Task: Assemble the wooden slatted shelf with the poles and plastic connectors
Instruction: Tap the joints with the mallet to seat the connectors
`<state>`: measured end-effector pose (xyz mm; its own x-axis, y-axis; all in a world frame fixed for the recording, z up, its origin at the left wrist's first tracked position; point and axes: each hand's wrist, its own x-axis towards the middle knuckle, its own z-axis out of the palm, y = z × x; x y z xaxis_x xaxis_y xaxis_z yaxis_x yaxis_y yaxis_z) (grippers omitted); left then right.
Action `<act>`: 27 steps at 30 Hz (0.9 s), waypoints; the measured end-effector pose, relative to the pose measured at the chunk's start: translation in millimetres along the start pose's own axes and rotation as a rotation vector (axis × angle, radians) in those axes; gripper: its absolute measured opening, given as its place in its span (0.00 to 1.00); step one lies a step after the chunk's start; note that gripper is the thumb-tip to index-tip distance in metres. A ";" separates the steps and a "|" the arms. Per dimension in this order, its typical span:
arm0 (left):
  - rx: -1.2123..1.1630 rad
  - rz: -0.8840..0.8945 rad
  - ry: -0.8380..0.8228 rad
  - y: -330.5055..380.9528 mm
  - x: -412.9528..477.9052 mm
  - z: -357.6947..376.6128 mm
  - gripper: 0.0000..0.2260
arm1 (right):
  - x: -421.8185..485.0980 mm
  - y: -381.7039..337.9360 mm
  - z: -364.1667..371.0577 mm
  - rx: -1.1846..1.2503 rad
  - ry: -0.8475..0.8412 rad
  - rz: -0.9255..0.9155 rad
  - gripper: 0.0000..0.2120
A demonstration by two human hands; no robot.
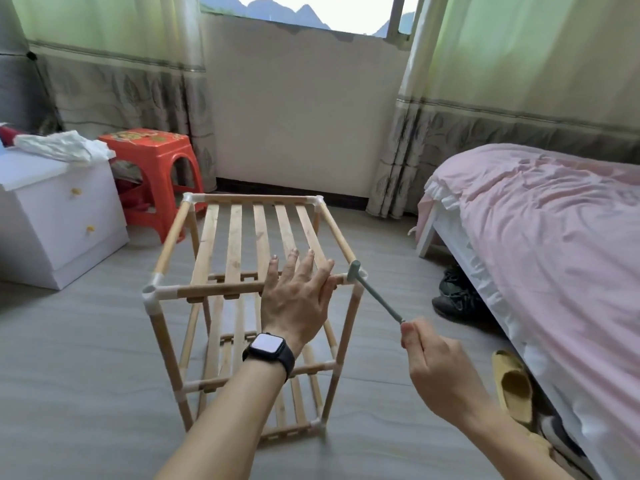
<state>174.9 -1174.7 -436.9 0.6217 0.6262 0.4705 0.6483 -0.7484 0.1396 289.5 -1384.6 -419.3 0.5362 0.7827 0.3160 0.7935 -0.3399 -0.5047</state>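
Standing on the grey floor (86, 341) in front of you is the wooden shelf (239, 237), between a white chest of drawers (59, 209) and a pink bed (536, 237). A red stool (152, 150) sits by green curtains (121, 64). Your left hand (298, 296) lies flat on the near top pole (214, 291), fingers (309, 265) straight and spread, holding nothing. Your right hand (436, 368) pinches the end of a small grey hammer (377, 296), its head right at the near right connector (362, 273). Your left arm hides some lower slats, and dark shoes (457, 296) sit half under the bed.
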 end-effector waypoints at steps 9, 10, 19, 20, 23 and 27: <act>-0.016 0.004 0.044 -0.3 -0.3 3.0 0.26 | 12.1 -37.9 -33.1 0.283 0.319 -0.074 0.16; -0.021 0.003 0.043 -0.2 -0.1 2.4 0.26 | 10.4 -41.4 -33.1 0.323 0.408 -0.096 0.16; -0.011 0.003 0.029 -1.6 -1.2 0.5 0.29 | 7.4 -43.8 -30.9 0.304 0.341 -0.025 0.16; -0.014 0.007 0.028 -0.7 -1.2 0.9 0.28 | 6.9 -46.6 -32.0 0.304 0.403 -0.075 0.16; -0.007 0.009 0.040 -0.3 -1.3 1.6 0.27 | 11.7 -38.8 -21.6 -0.057 0.041 -0.012 0.15; -0.008 0.021 0.036 -2.9 -0.9 0.4 0.28 | 11.2 -37.9 -26.2 -0.002 0.207 -0.094 0.15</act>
<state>172.7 -1172.9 -438.0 0.6188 0.6025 0.5041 0.6319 -0.7630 0.1363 273.0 -1376.6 -375.5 0.5075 0.6873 0.5196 0.8431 -0.2717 -0.4640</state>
